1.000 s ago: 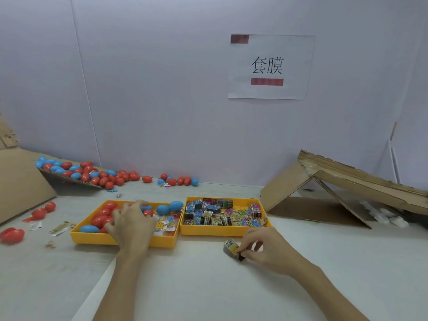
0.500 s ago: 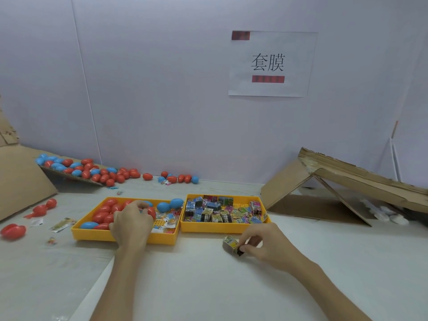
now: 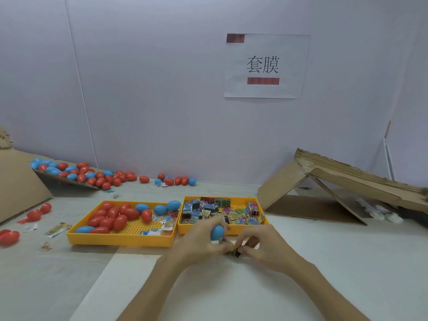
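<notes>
Left grip (image 3: 199, 242), half a second ago inside the yellow perforated plastic tray on the left (image 3: 120, 240), has left it and crossed rightwards to the middle of the pale tabletop (image 3: 347, 262). It now holds a blue plastic egg-shaped capsule (image 3: 217, 232), rounded end up. It has closed up against the right grip (image 3: 261, 246), meeting it at the small printed cardboard box (image 3: 235, 251), earlier pinched by the right grip alone. Red plastic capsules (image 3: 111, 218) formerly hidden in the tray are uncovered

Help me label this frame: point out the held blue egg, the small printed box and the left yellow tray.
blue egg (image 3: 217, 231): head view, exposed rounded top.
small printed box (image 3: 235, 251): head view, visible corner between fingers.
left yellow tray (image 3: 120, 240): head view, front wall.
</notes>
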Available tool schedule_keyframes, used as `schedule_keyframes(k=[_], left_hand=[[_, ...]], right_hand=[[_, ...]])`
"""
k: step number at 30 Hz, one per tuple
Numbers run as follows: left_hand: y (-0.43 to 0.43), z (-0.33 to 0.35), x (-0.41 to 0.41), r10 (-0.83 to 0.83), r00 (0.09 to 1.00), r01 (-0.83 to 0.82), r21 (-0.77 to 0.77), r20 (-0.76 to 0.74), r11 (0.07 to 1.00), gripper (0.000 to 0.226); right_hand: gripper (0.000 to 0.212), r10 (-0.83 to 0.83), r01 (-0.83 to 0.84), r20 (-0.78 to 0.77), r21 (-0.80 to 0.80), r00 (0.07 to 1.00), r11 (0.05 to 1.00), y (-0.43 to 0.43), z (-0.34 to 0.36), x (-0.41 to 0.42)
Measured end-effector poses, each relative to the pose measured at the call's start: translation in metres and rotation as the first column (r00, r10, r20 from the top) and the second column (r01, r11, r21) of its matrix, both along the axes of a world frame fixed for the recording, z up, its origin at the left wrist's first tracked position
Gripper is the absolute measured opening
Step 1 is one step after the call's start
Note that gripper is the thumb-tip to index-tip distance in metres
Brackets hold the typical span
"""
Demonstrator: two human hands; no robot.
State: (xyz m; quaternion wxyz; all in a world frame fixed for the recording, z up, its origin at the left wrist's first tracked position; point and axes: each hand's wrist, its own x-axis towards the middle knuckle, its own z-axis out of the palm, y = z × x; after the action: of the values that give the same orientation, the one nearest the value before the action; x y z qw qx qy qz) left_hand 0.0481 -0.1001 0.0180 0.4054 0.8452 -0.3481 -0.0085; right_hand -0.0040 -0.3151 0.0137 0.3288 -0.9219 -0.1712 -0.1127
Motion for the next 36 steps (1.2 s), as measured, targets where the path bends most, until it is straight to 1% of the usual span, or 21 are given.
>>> schedule_keyframes(k=[2, 4, 8, 11, 13, 17, 26, 29, 33, 36], left_hand=[[-0.006, -0.007, 0.001, -0.041, 0.999, 0.041, 0.094, 0.005, 0.995, 0.03], [-0.007, -0.009, 0.001, -0.037, 0.999, 0.034, 0.125, 0.021, 0.992, 0.031], [-0.005, -0.01, 0.004, -0.021, 1.0, 0.021, 0.1, -0.002, 0.995, 0.032], [-0.005, -0.009, 0.007, -0.011, 0.998, 0.016, 0.082, -0.06, 0.996, 0.03], [-0.005, -0.008, 0.009, 0.0, 0.996, 0.008, 0.085, -0.089, 0.996, 0.03], [-0.005, -0.007, 0.008, 0.017, 0.995, -0.009, 0.09, -0.098, 0.996, 0.03], [-0.005, -0.007, 0.005, 0.048, 0.99, -0.04, 0.064, -0.135, 0.997, 0.031], [-0.006, -0.008, 0.006, 0.054, 0.99, -0.045, 0.066, -0.13, 0.997, 0.031], [-0.006, -0.01, 0.006, 0.055, 0.99, -0.049, 0.048, -0.128, 0.998, 0.033], [-0.006, -0.01, 0.006, 0.049, 0.989, -0.045, 0.034, -0.138, 0.998, 0.031]], right_hand=[[0.02, 0.003, -0.003, -0.002, 0.007, 1.0, 1.0, 0.0, 0.001, 0.0], [0.019, 0.008, -0.008, -0.011, 0.014, 1.0, 1.0, 0.0, 0.001, 0.0], [0.02, 0.019, -0.018, -0.045, 0.025, 0.999, 1.0, -0.002, 0.002, 0.002], [0.031, 0.03, -0.029, -0.063, 0.021, 0.998, 0.999, -0.004, 0.004, 0.002], [0.033, 0.036, -0.036, -0.082, 0.009, 0.996, 0.999, -0.006, 0.005, 0.003], [0.019, 0.032, -0.032, -0.107, 0.009, 0.994, 0.999, -0.01, 0.009, 0.002], [0.009, 0.015, -0.012, -0.175, 0.018, 0.984, 1.0, -0.017, 0.015, 0.0], [0.014, -0.003, 0.012, -0.183, 0.049, 0.983, 0.999, -0.02, 0.016, 0.0], [0.031, -0.018, 0.036, -0.171, 0.108, 0.985, 0.993, -0.017, 0.014, 0.001], [0.032, -0.044, 0.065, -0.13, 0.163, 0.991, 0.985, -0.018, 0.011, 0.002]])
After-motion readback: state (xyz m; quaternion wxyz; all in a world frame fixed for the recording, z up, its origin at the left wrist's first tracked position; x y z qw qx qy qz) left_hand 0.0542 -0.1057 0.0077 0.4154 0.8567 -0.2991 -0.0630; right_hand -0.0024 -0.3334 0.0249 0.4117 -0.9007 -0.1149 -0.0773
